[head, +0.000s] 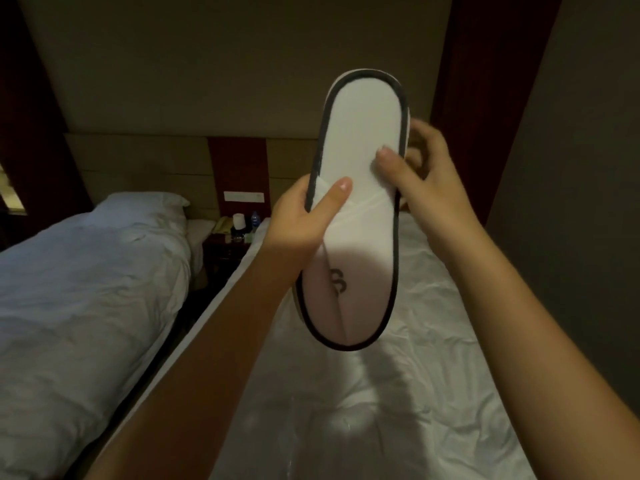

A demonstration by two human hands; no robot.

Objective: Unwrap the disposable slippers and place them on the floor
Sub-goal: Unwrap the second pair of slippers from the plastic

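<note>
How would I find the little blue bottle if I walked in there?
Look between the two white beds for the dark nightstand against the wall. The bottle stands at its right, beside a white cup; it is the only blue thing there.

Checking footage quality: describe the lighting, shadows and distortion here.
Head view: dim, warm room light; the slippers are the brightest thing, their lower part shaded beside the left hand; arm shadows fall on the near bed; wide-angle bending tilts the walls and beds; overall soft.

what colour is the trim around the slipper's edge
Dark grey to black, around the white slipper; seen in the head view.
</note>
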